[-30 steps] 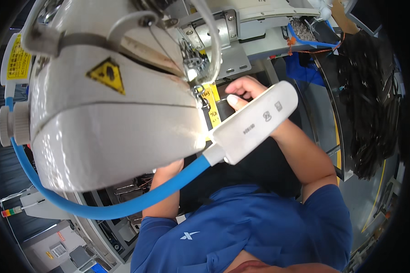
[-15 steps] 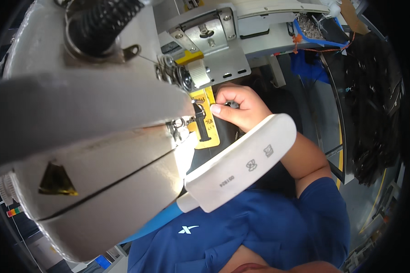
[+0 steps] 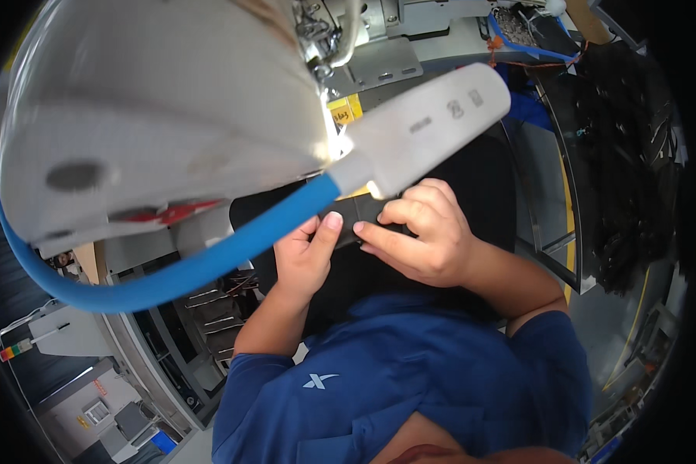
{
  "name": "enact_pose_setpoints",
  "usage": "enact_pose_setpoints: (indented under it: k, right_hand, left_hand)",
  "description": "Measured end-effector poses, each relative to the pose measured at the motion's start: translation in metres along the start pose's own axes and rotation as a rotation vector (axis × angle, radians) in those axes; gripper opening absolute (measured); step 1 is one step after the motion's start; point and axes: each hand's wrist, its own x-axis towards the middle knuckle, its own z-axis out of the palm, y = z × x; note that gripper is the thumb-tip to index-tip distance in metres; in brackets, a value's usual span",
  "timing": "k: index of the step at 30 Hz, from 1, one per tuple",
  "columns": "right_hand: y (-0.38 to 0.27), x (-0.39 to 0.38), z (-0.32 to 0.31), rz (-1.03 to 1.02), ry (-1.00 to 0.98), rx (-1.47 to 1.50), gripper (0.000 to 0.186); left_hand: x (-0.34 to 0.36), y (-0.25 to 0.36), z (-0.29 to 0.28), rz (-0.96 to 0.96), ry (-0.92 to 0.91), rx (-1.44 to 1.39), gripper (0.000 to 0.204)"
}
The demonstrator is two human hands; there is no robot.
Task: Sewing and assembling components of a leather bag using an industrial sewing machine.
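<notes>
A dark grey flat piece, which looks like fabric (image 3: 352, 209), lies in front of the sewing machine head (image 3: 185, 116), near its lit needle area. My left hand (image 3: 303, 259) is closed at the piece's left edge, thumb uppermost and fingers partly hidden beneath. From the right, my right hand (image 3: 433, 232) pinches the piece's near right edge with curled fingers and thumb. Past the hands, a yellow plate (image 3: 346, 110) with handwriting shows beside the needle area. The white lamp head (image 3: 433, 127) hides most of that plate and part of the work surface.
The lamp's blue flexible neck (image 3: 185, 282) arcs over the left side, close above my left hand. A metal bracket (image 3: 383, 66) stands beyond the yellow plate. At the far right hang many black strips (image 3: 626, 178). A blue-edged tray of small metal parts (image 3: 522, 35) sits at the back.
My right hand has left the yellow plate and come nearer to my body. My left hand, hidden before, now shows beside it. The view has shifted, so machine and lamp appear moved.
</notes>
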Motion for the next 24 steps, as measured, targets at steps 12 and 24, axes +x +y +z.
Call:
enact_pose_setpoints:
  k: [12, 24]
  right_hand:
    - [-0.009, 0.009, 0.001, -0.084, -0.064, -0.217, 0.033]
    - [-0.003, 0.005, -0.015, -0.005, -0.069, -0.206, 0.043]
  left_hand:
    - [-0.018, 0.008, 0.002, -0.201, -0.064, -0.439, 0.029]
    - [0.006, -0.005, -0.004, 0.776, 0.225, 0.396, 0.040]
